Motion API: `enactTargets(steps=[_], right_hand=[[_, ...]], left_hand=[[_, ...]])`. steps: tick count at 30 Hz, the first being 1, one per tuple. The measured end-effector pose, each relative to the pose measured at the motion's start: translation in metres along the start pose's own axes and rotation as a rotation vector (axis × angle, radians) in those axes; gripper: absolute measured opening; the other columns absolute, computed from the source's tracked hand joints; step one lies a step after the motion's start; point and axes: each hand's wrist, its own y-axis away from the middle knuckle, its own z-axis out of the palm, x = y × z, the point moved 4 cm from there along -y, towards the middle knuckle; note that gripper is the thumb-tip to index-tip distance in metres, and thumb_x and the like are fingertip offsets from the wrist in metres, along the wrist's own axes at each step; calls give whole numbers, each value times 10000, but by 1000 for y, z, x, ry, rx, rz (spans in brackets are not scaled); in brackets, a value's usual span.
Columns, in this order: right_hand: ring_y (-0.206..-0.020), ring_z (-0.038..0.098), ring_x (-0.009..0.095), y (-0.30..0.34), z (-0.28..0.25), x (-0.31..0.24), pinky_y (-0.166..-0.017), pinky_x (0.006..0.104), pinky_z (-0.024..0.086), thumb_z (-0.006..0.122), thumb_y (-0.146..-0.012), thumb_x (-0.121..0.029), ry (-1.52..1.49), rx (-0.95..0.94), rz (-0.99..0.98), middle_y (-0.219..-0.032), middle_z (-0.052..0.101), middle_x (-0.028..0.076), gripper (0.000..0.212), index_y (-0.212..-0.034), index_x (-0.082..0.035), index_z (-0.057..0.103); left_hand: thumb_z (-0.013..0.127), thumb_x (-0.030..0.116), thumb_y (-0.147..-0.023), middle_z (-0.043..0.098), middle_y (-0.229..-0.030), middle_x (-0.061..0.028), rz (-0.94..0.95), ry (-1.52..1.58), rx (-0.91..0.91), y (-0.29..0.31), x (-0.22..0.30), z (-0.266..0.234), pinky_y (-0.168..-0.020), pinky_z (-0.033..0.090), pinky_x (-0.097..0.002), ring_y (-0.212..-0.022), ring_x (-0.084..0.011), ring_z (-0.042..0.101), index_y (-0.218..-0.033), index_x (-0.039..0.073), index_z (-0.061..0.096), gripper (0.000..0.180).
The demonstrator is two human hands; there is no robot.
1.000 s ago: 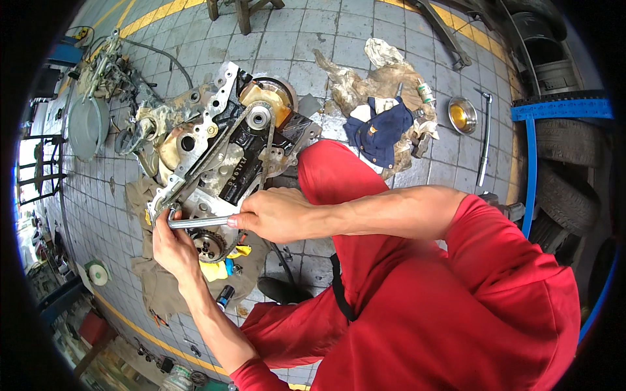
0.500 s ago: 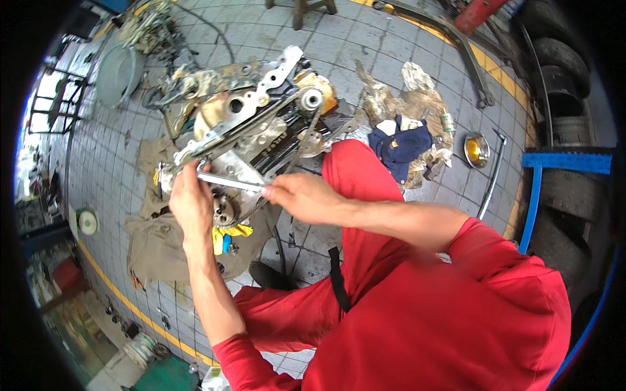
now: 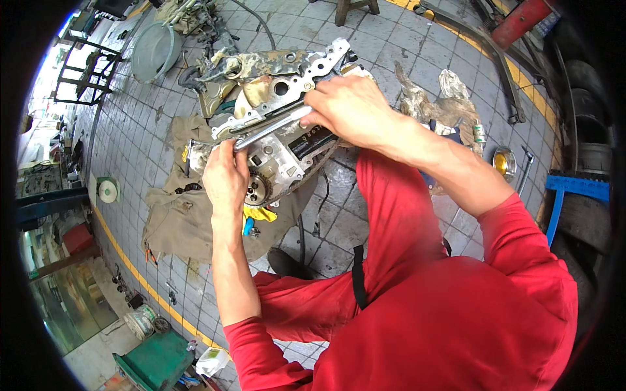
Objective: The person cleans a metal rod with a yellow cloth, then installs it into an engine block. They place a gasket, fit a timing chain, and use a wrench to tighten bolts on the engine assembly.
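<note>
A long silver wrench [image 3: 274,129] lies slantwise over a partly stripped engine block [image 3: 279,158] on the floor in front of me. My left hand [image 3: 225,174] is closed round the wrench's head end, low at the engine's left side; its fingers hide the head and whatever it sits on. Farther right and higher, my right hand [image 3: 352,112] grips the other end of the handle. Just right of my left hand shows a round toothed gear [image 3: 257,189] on the engine's near end. A flat metal flange with round holes [image 3: 282,87] runs along the far side.
Brown cloth [image 3: 171,220] is spread under the engine's left. Yellow and blue items [image 3: 259,214] lie near my foot. Rags [image 3: 450,104], a metal bowl of amber liquid [image 3: 503,161] and a long bar [image 3: 525,171] lie to the right. A clear basin [image 3: 156,52] stands far left.
My right hand has swung the handle end away from me, up and over the engine, so the wrench's slant has reversed. My left hand stays at the head end. The view has shifted.
</note>
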Motion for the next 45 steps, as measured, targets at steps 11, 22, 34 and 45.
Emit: enactTargets(steps=[11, 22, 34, 45], right_hand=[[-1101, 697, 292, -58, -7, 22, -994, 471, 491, 716, -985, -468, 142, 59, -120, -1011, 756, 60, 349, -1053, -133, 784], [-960, 686, 258, -39, -5, 6, -873, 428, 437, 765, -949, -497, 0, 54, -15, -912, 732, 20, 340, -1055, -180, 824], [-792, 688, 319, -25, -25, -20, -854, 508, 440, 742, -957, -425, -19, 217, 4, -783, 712, 82, 256, -937, -172, 779], [-919, 699, 306, -6, -7, -21, -886, 477, 451, 785, -940, -437, -42, 225, 93, -872, 727, 73, 291, -1019, -158, 813]], left_hand=[[764, 305, -1027, 680, -747, -243, -125, 74, -21, -14, 8, 0, -653, 532, -507, -690, -458, 673, -950, 5, 659, 327], [709, 272, -1079, 710, -792, -239, -161, 50, 22, 2, 1, 20, -640, 541, -526, -730, -473, 707, -1022, 46, 630, 246], [694, 263, -1090, 732, -845, -224, -99, 28, 31, 2, -2, 22, -649, 543, -518, -747, -448, 720, -1078, 65, 643, 205], [712, 198, -1060, 729, -852, -214, -116, 52, 17, 6, -6, 22, -691, 569, -504, -790, -441, 736, -1098, 76, 664, 136]])
